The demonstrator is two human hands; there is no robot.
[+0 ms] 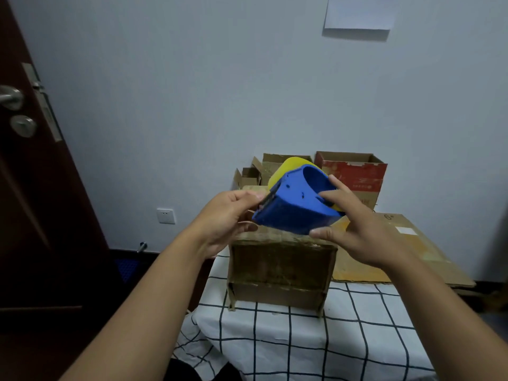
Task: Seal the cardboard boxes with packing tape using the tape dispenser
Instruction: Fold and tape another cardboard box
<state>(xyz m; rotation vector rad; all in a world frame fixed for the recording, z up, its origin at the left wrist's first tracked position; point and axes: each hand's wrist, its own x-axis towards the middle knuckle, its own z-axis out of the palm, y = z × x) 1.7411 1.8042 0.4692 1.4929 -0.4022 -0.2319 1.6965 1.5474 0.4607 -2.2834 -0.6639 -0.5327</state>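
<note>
dispenser: blue plastic tape dispenser (295, 207) loaded with a yellowish roll of packing tape (288, 167), up in the air in front of me, tilted, right over the box I'm working on. The roll pokes out at the far upper side.

right hand: my right hand (365, 232) has the dispenser body clamped, thumb under the near bottom edge, fingers wrapped over the top rim on the right side.

left hand: my left hand (226, 218) is at the dispenser's left end where the cutter edge is, fingers curled and pinching there. Pretty sure it's the tape end I've got, but it's too small and dark to say for certain.

box: brown cardboard box (280, 270) sitting on the table right below the dispenser, top flaps down, its near face looks glossy, like tape on it already.

table: white tablecloth with a black grid pattern (302, 347), box sits toward the far side of it.

other cardboard: big flattened sheet of cardboard (384, 251) lying just right of the box, an open red-and-brown carton (353, 174) behind it by the wall, plus a few smaller open brown boxes (253, 171) back there, partly hidden by the dispenser.

room: dark wooden door (33, 188) with a metal handle on my left, white wall socket (165, 215) low on the wall, white sheet of paper (358, 12) stuck up high.
</note>
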